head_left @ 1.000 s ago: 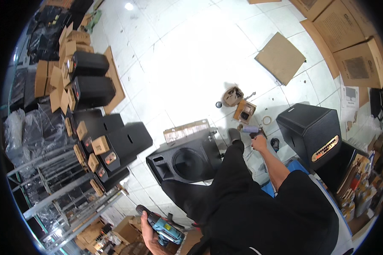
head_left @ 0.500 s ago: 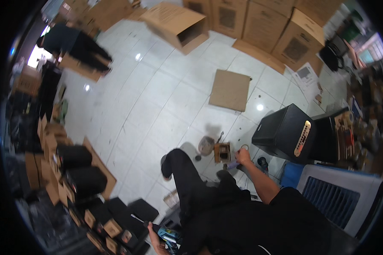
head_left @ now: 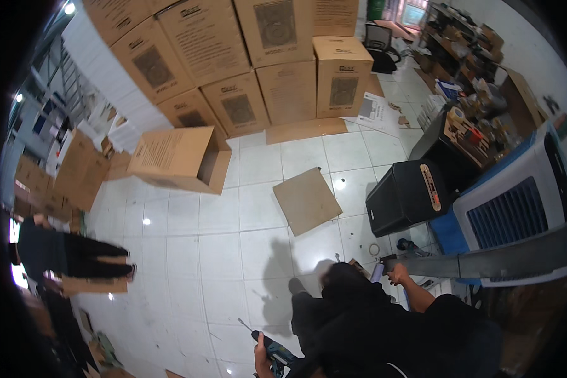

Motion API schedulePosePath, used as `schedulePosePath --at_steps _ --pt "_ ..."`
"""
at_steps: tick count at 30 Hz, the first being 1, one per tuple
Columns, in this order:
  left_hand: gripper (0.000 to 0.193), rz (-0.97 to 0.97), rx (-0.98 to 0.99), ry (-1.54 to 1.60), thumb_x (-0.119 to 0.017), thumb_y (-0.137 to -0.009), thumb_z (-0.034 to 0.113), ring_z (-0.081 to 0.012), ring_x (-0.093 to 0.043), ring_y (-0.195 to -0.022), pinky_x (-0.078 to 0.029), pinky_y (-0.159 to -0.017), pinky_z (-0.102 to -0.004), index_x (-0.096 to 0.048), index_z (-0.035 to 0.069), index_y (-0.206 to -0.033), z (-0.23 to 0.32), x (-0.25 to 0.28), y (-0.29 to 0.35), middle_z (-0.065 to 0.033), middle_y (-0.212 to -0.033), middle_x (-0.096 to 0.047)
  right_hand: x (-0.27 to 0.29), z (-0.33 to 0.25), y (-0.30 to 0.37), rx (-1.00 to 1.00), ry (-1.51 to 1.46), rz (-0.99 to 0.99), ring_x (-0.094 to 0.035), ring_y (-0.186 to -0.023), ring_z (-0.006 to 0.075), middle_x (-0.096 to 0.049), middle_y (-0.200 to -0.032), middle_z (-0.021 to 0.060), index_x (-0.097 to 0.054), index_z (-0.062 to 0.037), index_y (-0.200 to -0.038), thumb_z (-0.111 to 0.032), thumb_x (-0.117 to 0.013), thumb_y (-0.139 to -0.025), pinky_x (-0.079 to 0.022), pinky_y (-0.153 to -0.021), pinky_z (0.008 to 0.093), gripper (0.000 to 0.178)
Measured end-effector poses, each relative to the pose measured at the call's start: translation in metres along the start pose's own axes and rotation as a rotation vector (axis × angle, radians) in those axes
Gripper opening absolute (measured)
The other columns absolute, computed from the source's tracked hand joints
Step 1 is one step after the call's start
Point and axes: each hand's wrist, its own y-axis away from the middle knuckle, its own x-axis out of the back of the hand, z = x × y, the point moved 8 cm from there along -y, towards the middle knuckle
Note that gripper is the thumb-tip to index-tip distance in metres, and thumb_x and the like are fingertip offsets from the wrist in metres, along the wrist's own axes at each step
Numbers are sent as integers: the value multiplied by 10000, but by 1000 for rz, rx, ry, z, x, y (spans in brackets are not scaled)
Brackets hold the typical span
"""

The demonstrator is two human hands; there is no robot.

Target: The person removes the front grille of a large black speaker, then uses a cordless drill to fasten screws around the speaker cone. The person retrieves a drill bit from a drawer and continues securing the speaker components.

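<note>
In the head view, the left hand point(head_left: 260, 358) is seen at six o'clock, near the lower edge. Its fingers are closed around a teal and black cordless drill point(head_left: 281, 354), and the long thin metal bit point(head_left: 244, 324) is directed toward ten o'clock, above the white tiled floor point(head_left: 220, 264).

The right hand point(head_left: 399, 274) is found at four o'clock, with the fingers curled. Just beside its fingertips — between four and five o'clock — a lavender smooth cylinder point(head_left: 377, 272) is placed, with a small dark piece point(head_left: 387, 259) next to it; whether one of them is clamped by the fingers cannot be told. Near this hand, a thin pale yellow ring point(head_left: 374, 249) is laid on the tiles.

At three o'clock a black box-shaped loudspeaker point(head_left: 400, 200) with a gold control panel point(head_left: 431, 188) is standing, and farther out a white and blue air cooler point(head_left: 507, 211) is seen. A flat square brown cardboard sheet point(head_left: 307, 201) is lying close to the centre. Between nine and ten o'clock, an open brown cardboard box point(head_left: 173, 157) is tipped on its side.
</note>
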Motion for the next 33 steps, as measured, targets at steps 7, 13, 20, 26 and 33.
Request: schedulePosePath --at_steps 7,13,20,26,33 --pt "590 -24 71 -354 -658 -864 583 -226 -619 -640 -496 -604 -388 -649 -7 -882 125 -28 -62 -79 -756 -636 -46 2 24 -171 -230 44 -733 -641 276 -729 -806 188 -692 142 -904 -120 -616 -888 -619 -535 373 274" --pt "608 -95 83 -518 -668 -851 587 -216 -614 -622 -481 -573 -377 -654 -21 -859 202 -115 -98 -82 -755 -636 -51 -22 7 -272 -345 119 -721 -597 271 -714 -752 180 -690 130 -840 -158 -661 -856 -609 -512 362 290" --pt "556 -128 99 -691 -658 -855 559 -220 -628 -614 -493 -571 -368 -653 3 -836 273 -290 -163 -84 -736 -647 26 -70 -122 -110 -86 201 -731 -628 247 -721 -718 162 -719 67 -835 -253 -670 -820 -602 -629 373 324" --pt "506 -164 125 -713 -650 -858 528 -228 -632 -572 -505 -563 -363 -657 22 -832 344 -487 -168 -77 -686 -645 203 -102 -210 -284 -445 132 -687 -993 371 -703 -1001 249 -748 -19 -961 -140 -617 -825 -540 -893 440 224" --pt "496 -273 -19 -936 -644 -868 515 -220 -624 -559 -490 -543 -349 -638 24 -801 458 -703 -166 -65 -658 -621 417 -188 -291 -41 -499 316 -709 -757 242 -736 -863 152 -711 28 -1061 -137 -587 -899 -567 -719 360 262"
